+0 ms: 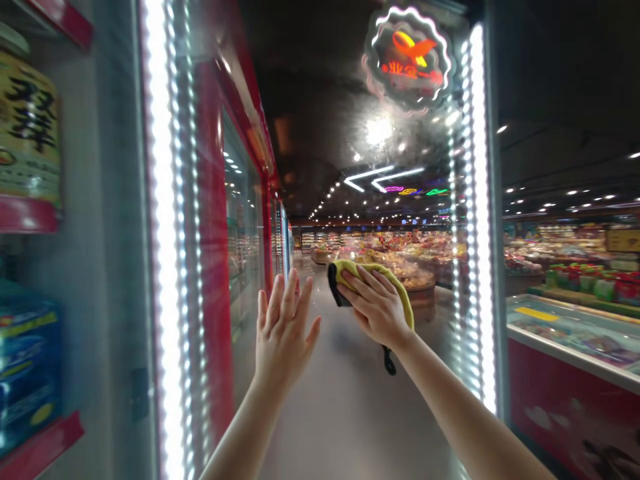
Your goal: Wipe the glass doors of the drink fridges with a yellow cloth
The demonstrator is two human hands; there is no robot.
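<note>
A glass door (320,373) stands upright in front of me, with bright light strips down both sides. My right hand (375,300) presses a yellow cleaning cloth (403,293) with dark edging against the pane, fingers spread over it. A black loop (389,361) hangs below the cloth. To the left, my left hand (284,327) is raised palm-forward with its fingers stretched apart, holding nothing. It is at or very near the glass; I cannot tell whether it touches.
Shelves at the left hold a yellow labelled jar (30,127) and a blue package (30,360). A lit round sign (413,57) shows at the door's top. A chest freezer (570,337) stands at the right. Red-framed cabinets (215,220) and store displays appear through or in the glass.
</note>
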